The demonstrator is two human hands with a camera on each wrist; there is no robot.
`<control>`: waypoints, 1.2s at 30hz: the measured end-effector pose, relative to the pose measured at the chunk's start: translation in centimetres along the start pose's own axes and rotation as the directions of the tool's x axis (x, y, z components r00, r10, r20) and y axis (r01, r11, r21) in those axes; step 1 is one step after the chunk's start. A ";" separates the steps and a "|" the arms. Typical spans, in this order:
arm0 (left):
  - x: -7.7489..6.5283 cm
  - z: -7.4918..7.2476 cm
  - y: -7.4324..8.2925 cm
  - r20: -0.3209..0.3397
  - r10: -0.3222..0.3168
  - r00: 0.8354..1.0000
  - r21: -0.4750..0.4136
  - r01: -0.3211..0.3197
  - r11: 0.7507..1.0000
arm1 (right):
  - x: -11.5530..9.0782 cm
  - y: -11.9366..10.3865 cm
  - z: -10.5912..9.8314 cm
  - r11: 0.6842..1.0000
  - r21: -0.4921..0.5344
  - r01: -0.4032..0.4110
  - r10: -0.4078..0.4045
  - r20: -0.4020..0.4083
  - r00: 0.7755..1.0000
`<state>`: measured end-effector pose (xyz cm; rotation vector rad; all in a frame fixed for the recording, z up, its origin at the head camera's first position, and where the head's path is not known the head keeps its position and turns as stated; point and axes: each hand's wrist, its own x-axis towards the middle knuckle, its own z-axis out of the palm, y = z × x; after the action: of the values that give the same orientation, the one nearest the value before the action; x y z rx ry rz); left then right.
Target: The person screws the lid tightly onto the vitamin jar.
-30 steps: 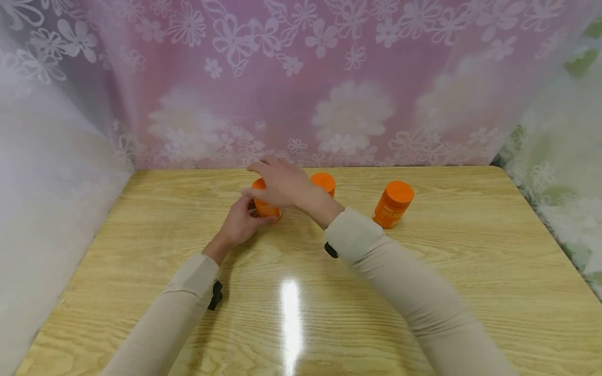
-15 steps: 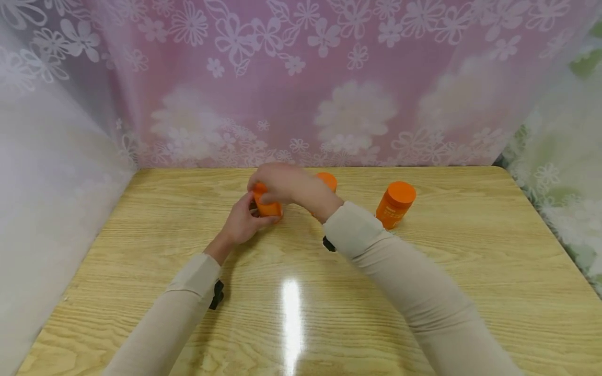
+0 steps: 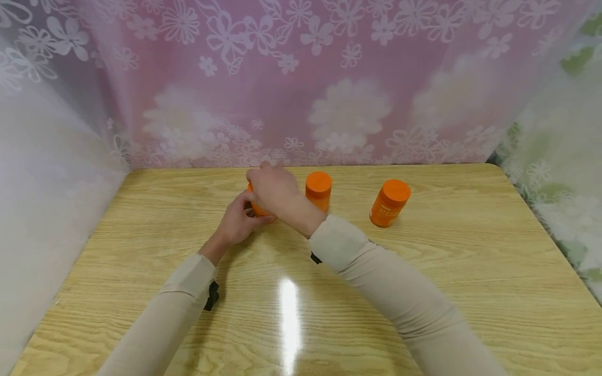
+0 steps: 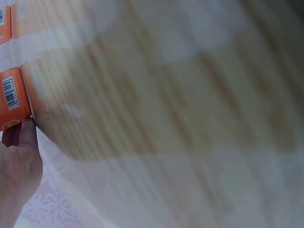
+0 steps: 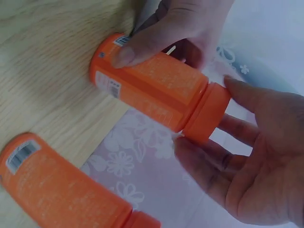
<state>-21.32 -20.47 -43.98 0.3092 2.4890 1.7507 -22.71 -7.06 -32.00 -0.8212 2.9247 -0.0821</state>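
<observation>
An orange plastic jar with a barcode label stands at the left of the group near the table's back edge, mostly covered by the hands in the head view. My left hand grips its body low down, the thumb lying along the label in the right wrist view. Round the jar's orange screw lid curl the fingers and thumb of my right hand, reaching from above. In the left wrist view, part of the jar shows at the left edge with my left hand at it.
Just right of the hands stands a second orange jar, partly behind the right forearm. A third orange jar stands farther right. The wooden table ends at a pink floral curtain.
My right hand came down with spread fingers, closed round the lid and turned. Its wrist has shifted a little left, so the second jar shows more. The left hand keeps its grip.
</observation>
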 end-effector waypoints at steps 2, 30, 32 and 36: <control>-0.1 -0.1 0.1 0.006 0.002 1.000 0.007 -0.002 1.000 | 0.1 0.2 0.0 1.000 -0.007 -0.018 0.018 0.015 1.000; 0.0 -0.1 -0.1 0.021 0.075 0.997 0.001 -0.076 0.997 | 0.5 0.6 -0.1 0.986 0.044 0.159 -0.158 -0.025 0.987; 0.0 0.0 -0.1 0.010 0.064 0.998 0.000 -0.064 0.998 | 0.4 0.3 0.2 0.995 0.016 0.099 -0.098 -0.049 0.994; -0.1 0.1 0.0 -0.002 0.032 0.999 -0.008 -0.032 0.999 | 0.5 0.1 0.5 0.999 0.019 0.037 -0.037 -0.041 0.999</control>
<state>-21.19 -20.41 -44.07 0.3486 2.4918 1.7727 -23.11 -7.24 -32.54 -0.8811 2.9415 -0.1315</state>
